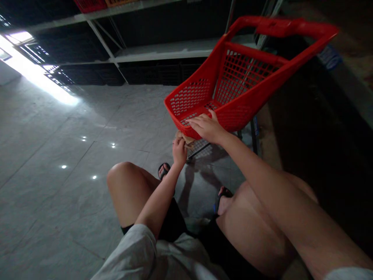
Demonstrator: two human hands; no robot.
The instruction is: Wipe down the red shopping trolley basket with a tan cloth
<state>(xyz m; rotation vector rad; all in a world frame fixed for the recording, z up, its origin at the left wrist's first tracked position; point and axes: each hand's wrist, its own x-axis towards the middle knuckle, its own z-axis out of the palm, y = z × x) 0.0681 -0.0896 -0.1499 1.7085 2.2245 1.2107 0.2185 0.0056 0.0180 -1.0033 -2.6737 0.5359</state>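
Note:
A red plastic shopping cart [244, 105] stands in front of me, its basket walls pierced with rows of holes and its handle at the upper right. My left hand [179, 151] is closed on a tan cloth [186, 139], which presses against the outside of the basket's lower front corner. Over the basket's near rim lies my right hand [206, 126], fingers stretched out and resting on the red plastic. The cart's dark metal frame [198, 151] shows below the basket, partly hidden by my right forearm.
Metal shelving [163, 54] with dark crates [107, 74] runs along the back. A red crate [89, 5] sits on an upper shelf. Grey floor tiles [58, 202] reflect bright light at the left. My knees and sandalled feet flank the cart's near end. The right side is dark.

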